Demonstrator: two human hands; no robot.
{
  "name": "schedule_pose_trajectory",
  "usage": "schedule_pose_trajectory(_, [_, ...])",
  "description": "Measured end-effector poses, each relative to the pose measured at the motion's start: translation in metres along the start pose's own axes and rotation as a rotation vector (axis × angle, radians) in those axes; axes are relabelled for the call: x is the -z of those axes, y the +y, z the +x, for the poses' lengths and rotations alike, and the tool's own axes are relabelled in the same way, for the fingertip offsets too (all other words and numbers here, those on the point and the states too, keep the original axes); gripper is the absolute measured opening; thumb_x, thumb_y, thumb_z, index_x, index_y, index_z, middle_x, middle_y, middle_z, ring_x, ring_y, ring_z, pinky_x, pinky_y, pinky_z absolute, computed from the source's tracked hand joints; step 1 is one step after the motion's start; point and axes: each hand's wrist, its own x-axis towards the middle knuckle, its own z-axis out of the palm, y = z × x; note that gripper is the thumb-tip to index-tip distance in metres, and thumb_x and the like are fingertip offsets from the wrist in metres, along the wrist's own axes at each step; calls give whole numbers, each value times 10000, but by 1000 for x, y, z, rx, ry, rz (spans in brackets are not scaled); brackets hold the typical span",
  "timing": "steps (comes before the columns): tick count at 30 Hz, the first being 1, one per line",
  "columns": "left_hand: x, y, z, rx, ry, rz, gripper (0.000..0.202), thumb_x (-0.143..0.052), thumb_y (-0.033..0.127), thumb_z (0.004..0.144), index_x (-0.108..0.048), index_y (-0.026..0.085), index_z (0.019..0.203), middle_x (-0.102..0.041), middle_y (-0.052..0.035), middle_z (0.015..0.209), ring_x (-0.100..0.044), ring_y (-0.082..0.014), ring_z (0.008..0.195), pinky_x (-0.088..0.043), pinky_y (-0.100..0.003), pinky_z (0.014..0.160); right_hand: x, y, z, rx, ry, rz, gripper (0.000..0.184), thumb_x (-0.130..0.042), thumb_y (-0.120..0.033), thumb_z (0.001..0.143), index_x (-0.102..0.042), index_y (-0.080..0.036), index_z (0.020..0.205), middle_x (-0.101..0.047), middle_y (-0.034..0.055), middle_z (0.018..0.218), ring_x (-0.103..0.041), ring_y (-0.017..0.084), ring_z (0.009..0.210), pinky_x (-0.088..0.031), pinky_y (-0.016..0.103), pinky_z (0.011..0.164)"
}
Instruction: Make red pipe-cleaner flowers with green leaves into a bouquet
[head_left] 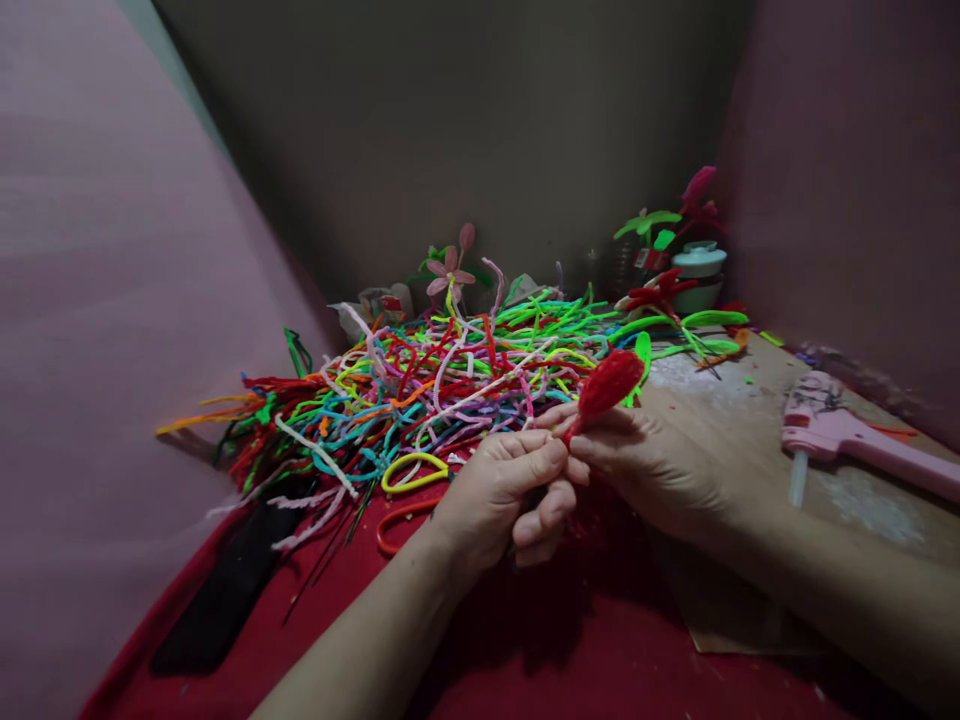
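A red fuzzy pipe-cleaner petal (611, 383) stands up tilted to the right between my two hands. My left hand (517, 490) pinches its narrow lower end between thumb and forefinger, the other fingers curled below. From the right, my right hand (649, 465) closes on the same base, its fingertips touching those of the left. The exact spot where the fingers meet is partly hidden. Just behind the hands spreads a large tangled heap of coloured pipe cleaners (450, 375). Scissors with yellow and red handle loops (411, 474) lie left of my left hand, their blades hidden.
On cardboard (720, 420) at the right lies a pink glue gun (832, 425). A black flat object (225, 590) rests on the red tablecloth (540, 660) at left. Pipe-cleaner flowers (450, 272) and a pale blue lidded jar (699, 265) stand at the back.
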Motion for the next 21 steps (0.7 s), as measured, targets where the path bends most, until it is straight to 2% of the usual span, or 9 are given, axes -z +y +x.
schedule_pose_trajectory(2, [-3,-2,-1,-87,164,243,209,-521,334,820,-576,150,737,-510,37,498,-344,-41,314,-296,-158,324,0,2,0,7,41,13,139,-700,-200,682,-678,-200,820,-647,-7,715,-570,121,595,-467,279,617])
schedule_pose_trajectory(5, [-4,-11,-1,-354,429,698,116,-583,278,774,-608,170,741,-562,4,617,-471,-75,495,-372,-182,500,-1,5,0,44,112,-3,125,-710,-194,675,-677,-201,796,-654,-7,743,-579,125,643,-472,269,633])
schedule_pose_trajectory(7, [-2,-17,-1,-515,521,919,91,-568,247,782,-637,192,758,-562,-2,640,-490,-93,573,-382,-200,604,-2,6,0,84,170,-33,109,-719,-177,663,-685,-197,765,-659,-9,755,-578,122,689,-464,250,655])
schedule_pose_trajectory(9, [0,-21,0,-567,535,1001,129,-535,232,802,-650,207,749,-549,0,613,-495,-100,586,-376,-203,626,-4,7,0,116,219,-56,95,-726,-172,653,-690,-197,737,-660,-13,753,-571,116,696,-454,238,652])
schedule_pose_trajectory(11, [0,-19,0,-523,515,936,169,-520,241,812,-642,205,699,-536,8,575,-494,-97,560,-374,-193,583,-4,7,0,103,235,-62,102,-733,-180,646,-693,-196,739,-660,-11,757,-564,109,675,-448,231,629])
schedule_pose_trajectory(13, [-3,-14,0,-414,478,772,204,-515,263,816,-611,191,651,-525,23,532,-472,-80,487,-362,-180,501,-3,6,1,59,213,-62,127,-738,-193,643,-691,-192,761,-658,-6,753,-561,105,634,-445,234,596])
schedule_pose_trajectory(17, [-9,0,-2,-179,361,446,204,-522,303,811,-572,161,673,-530,41,482,-405,-42,327,-289,-149,340,-2,2,-1,-1,42,-61,164,-689,-217,705,-683,-195,868,-653,0,690,-590,131,596,-462,279,601])
schedule_pose_trajectory(21, [-6,3,-5,-102,237,306,188,-542,301,803,-585,139,719,-574,21,505,-442,-41,310,-306,-129,306,-3,-5,-3,17,-81,-49,160,-626,-193,758,-684,-179,907,-658,5,652,-601,129,581,-461,293,656])
